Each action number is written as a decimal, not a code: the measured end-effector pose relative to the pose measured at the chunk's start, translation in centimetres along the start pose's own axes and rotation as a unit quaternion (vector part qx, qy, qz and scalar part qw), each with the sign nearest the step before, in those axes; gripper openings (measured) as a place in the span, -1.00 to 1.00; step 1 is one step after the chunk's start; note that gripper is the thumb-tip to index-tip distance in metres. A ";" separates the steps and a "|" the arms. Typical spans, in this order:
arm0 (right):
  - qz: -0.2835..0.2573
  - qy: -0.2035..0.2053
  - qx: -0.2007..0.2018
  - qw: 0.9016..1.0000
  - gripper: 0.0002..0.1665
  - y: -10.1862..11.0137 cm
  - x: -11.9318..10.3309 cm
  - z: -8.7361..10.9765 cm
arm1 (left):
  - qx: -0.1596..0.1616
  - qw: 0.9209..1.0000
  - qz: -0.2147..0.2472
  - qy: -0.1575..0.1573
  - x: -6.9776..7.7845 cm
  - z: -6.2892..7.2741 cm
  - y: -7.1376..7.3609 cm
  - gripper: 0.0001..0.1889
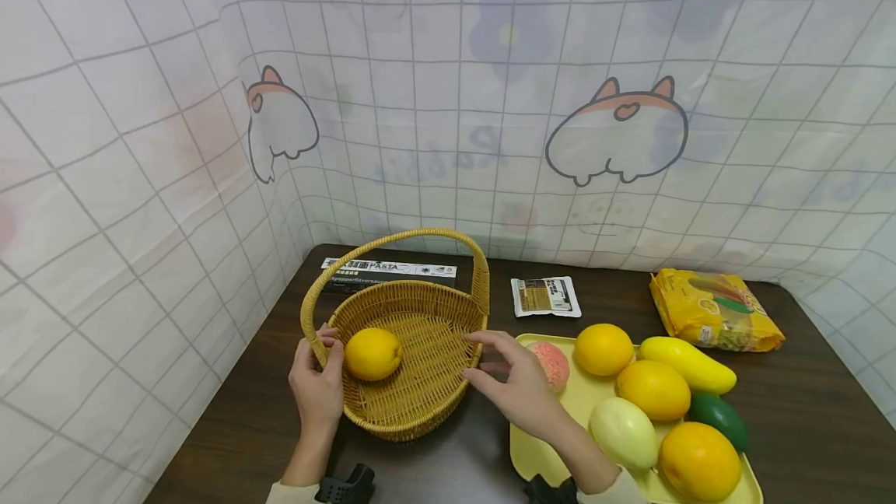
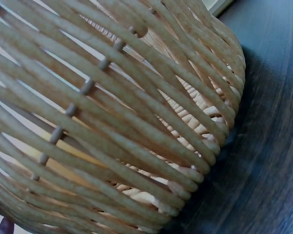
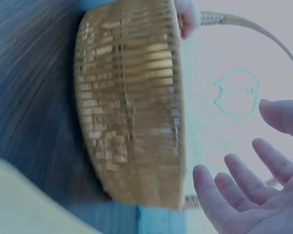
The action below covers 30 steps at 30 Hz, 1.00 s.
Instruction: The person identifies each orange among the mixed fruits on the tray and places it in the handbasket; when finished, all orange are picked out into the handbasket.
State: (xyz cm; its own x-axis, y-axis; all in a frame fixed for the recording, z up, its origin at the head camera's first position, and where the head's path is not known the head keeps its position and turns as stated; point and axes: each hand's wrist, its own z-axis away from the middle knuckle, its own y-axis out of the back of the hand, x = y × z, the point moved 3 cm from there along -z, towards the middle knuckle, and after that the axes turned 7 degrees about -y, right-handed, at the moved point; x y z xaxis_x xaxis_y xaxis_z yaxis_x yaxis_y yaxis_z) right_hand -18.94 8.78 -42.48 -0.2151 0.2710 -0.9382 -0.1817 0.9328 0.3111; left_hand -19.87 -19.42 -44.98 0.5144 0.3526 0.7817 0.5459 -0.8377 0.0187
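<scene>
A woven wicker basket (image 1: 427, 403) with a tall arched handle stands on the dark table. Inside it, toward the left, lies a yellow lemon (image 1: 373, 354). My left hand (image 1: 318, 383) grips the basket's left rim by the foot of the handle. In the left wrist view the wicker side (image 2: 136, 97) fills most of the picture. Beside the right rim is my right hand (image 1: 521, 387), its fingers extended and thumb apart. The right wrist view shows that right hand (image 3: 259, 190) with spread fingers and nothing held, next to the basket wall (image 3: 136, 107).
Right of the basket, a yellow tray (image 1: 521, 449) bears several fruits, among them a pink one (image 1: 549, 365), a pale green one (image 1: 623, 432) and a dark green one (image 1: 719, 420). Behind are a pasta box (image 1: 441, 272), a flat sachet (image 1: 546, 297) and a yellow bag (image 1: 717, 309).
</scene>
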 end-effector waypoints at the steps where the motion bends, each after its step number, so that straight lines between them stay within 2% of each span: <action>1: 0.004 -0.004 0.003 1.000 -0.51 0.5 0.1 0.3 | 0.001 1.000 -0.002 0.000 0.0 0.0 0.0 -0.90; 5: 0.021 0.002 0.022 1.000 -0.52 2.5 0.3 1.5 | 0.000 1.000 -0.006 0.002 0.0 0.0 0.1 -0.89; 9: 0.037 0.029 0.046 0.998 -0.54 4.5 0.6 3.0 | 0.000 1.000 -0.005 0.002 0.1 0.0 0.1 -0.89; 12: 0.048 0.029 0.060 0.997 -0.56 6.1 0.9 4.0 | 0.001 1.000 -0.003 0.001 0.1 0.0 0.2 -0.90; 19: 0.109 0.009 0.111 0.988 -0.64 10.1 1.5 6.4 | -0.001 1.000 -0.008 0.006 0.0 0.0 0.2 -0.90; 26: 0.120 -0.012 0.147 0.982 -0.64 14.1 2.8 8.7 | -0.001 1.000 -0.011 0.001 0.1 0.0 0.0 -0.89; 30: 0.154 -0.031 0.177 0.972 -0.62 16.4 3.8 10.0 | -0.003 1.000 -0.009 -0.003 0.3 0.0 -0.1 -0.90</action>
State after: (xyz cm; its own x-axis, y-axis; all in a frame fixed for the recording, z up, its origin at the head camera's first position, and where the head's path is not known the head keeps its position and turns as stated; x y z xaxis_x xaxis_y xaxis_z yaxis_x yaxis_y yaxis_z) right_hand -13.11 27.47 -42.48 -0.1475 0.5533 -0.8198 0.2250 0.8259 0.5170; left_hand -19.81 -19.26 -44.75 0.5094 0.3697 0.7771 0.5502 -0.8342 0.0362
